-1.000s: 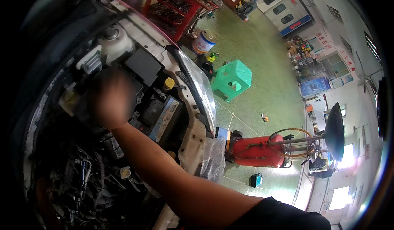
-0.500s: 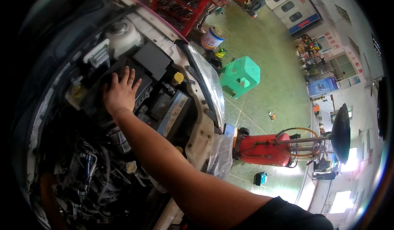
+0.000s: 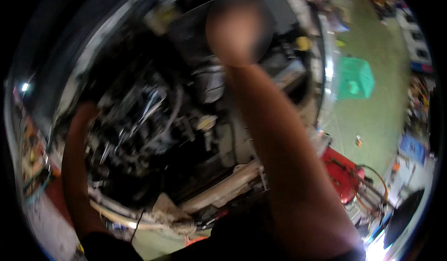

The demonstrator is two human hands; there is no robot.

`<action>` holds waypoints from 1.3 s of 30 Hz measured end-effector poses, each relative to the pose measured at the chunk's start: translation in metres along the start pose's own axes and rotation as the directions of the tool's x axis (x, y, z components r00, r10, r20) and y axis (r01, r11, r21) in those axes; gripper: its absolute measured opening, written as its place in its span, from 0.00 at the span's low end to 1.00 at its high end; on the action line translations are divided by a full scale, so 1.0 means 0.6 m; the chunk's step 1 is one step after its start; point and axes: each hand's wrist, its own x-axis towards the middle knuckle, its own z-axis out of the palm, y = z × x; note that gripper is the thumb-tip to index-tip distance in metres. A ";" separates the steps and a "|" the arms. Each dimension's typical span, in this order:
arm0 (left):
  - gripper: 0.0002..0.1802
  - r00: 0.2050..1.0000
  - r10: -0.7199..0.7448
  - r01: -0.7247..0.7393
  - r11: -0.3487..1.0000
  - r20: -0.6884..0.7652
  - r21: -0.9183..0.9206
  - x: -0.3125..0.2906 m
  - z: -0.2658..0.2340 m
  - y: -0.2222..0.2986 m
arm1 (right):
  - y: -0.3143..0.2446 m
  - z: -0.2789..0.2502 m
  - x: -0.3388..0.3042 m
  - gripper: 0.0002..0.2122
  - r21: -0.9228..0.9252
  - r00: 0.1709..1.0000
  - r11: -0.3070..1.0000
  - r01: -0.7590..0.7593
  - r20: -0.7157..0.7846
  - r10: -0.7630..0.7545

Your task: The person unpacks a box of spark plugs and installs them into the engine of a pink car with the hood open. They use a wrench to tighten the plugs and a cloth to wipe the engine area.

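Observation:
Under a raised hood, my right arm reaches far into a car's engine bay. My right hand (image 3: 238,30) is over the black box (image 3: 188,30) at the back; a blurred patch covers its fingers. A yellow cap (image 3: 303,43) and the battery (image 3: 289,74) are to its right. My left hand (image 3: 88,108) reaches into the dark left side of the bay, its fingers lost in shadow. Between my arms a long shiny metal tool (image 3: 150,103) lies slantwise among the hoses. A pale cap (image 3: 206,122) sits to the right of that tool.
The car's front edge (image 3: 223,186) runs across close to me. Beyond the headlight, a green plastic stool (image 3: 356,78) stands on the green floor (image 3: 379,42). A red tank (image 3: 343,175) with a hose and a dark round pan (image 3: 405,216) is at the right.
My view has swung left, so the engine bay sits further right and looks smeared. My left arm now shows clearly. My right hand remains over the black box.

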 end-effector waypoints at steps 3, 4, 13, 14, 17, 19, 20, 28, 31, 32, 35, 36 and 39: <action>0.41 0.993 0.076 -0.082 0.995 -0.089 -0.060 -0.061 -0.007 -0.003 | -0.026 -0.015 -0.006 0.26 -0.045 0.997 0.998 -0.046 0.064 0.049; 0.42 0.998 -0.063 0.059 0.973 -0.012 -0.223 -0.075 -0.048 0.019 | -0.019 -0.026 -0.004 0.27 -0.065 0.995 0.996 -0.065 0.067 0.069; 0.31 0.969 -0.015 -0.029 0.984 -0.245 -0.174 -0.091 -0.020 0.022 | -0.030 -0.027 -0.010 0.25 -0.009 0.994 0.997 -0.081 0.070 0.081; 0.31 0.966 -0.001 -0.054 0.977 -0.260 -0.205 -0.094 -0.027 0.026 | -0.026 -0.026 -0.007 0.25 -0.018 0.994 0.996 -0.090 0.067 0.091; 0.32 0.997 -0.050 0.061 0.969 0.052 -0.240 -0.102 -0.073 0.032 | -0.031 -0.032 -0.017 0.25 -0.007 0.998 0.998 -0.057 0.030 0.057; 0.32 0.985 -0.072 0.103 0.976 0.159 -0.193 -0.097 -0.085 0.035 | -0.032 -0.034 -0.018 0.25 0.012 0.999 0.999 -0.047 0.020 0.047; 0.31 0.992 -0.062 0.079 0.984 0.107 -0.162 -0.101 -0.083 0.038 | -0.032 -0.035 -0.018 0.25 0.021 0.999 0.999 -0.042 0.015 0.042; 0.26 0.974 -0.059 0.011 0.977 -0.221 -0.211 -0.125 -0.071 0.048 | -0.021 -0.019 -0.008 0.25 -0.028 0.998 0.998 -0.050 0.031 0.051; 0.32 0.983 -0.123 0.146 0.973 0.134 -0.177 -0.103 -0.101 0.042 | -0.025 -0.019 -0.007 0.25 -0.020 0.998 0.999 -0.047 0.029 0.047; 0.32 0.988 -0.105 0.121 0.983 0.117 -0.140 -0.101 -0.090 0.040 | -0.026 -0.018 -0.009 0.25 -0.014 0.999 0.999 -0.038 0.024 0.038; 0.25 0.987 -0.032 0.011 0.991 -0.159 -0.131 -0.095 -0.037 0.023 | -0.024 -0.018 -0.010 0.24 0.005 0.999 0.999 -0.035 0.031 0.035; 0.25 0.957 -0.005 -0.037 0.990 -0.289 -0.139 -0.103 -0.038 0.028 | -0.023 -0.019 -0.008 0.24 0.009 0.999 0.999 -0.039 0.033 0.039; 0.21 0.969 -0.049 -0.018 0.963 -0.242 -0.270 -0.111 -0.058 0.038 | -0.023 -0.022 -0.007 0.24 -0.003 0.998 0.998 -0.055 0.024 0.055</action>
